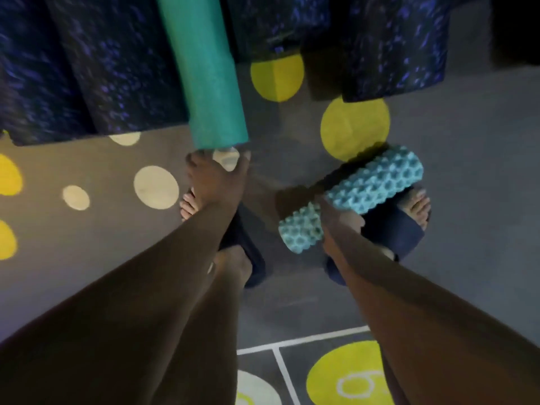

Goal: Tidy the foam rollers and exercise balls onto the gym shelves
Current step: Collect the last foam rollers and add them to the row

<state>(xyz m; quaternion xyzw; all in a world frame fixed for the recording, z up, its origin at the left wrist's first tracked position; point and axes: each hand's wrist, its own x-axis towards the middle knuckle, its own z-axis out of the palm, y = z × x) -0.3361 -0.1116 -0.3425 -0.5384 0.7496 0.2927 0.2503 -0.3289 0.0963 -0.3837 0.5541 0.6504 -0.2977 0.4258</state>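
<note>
Aloft: teal roller (204,71); knobbly roller (377,179)

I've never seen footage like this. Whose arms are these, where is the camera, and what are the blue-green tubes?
There is no machine here. A person wears a camera on the head, and it looks down past both arms to the feet. The left hand holds the lower end of a smooth teal foam roller, which stands roughly upright. The right hand grips a bumpy light-blue roller above the right foot. Behind them stand what look like large dark speckled rollers, blurred. The grey carpet has yellow and cream dots. The feet wear dark sandals.
</note>
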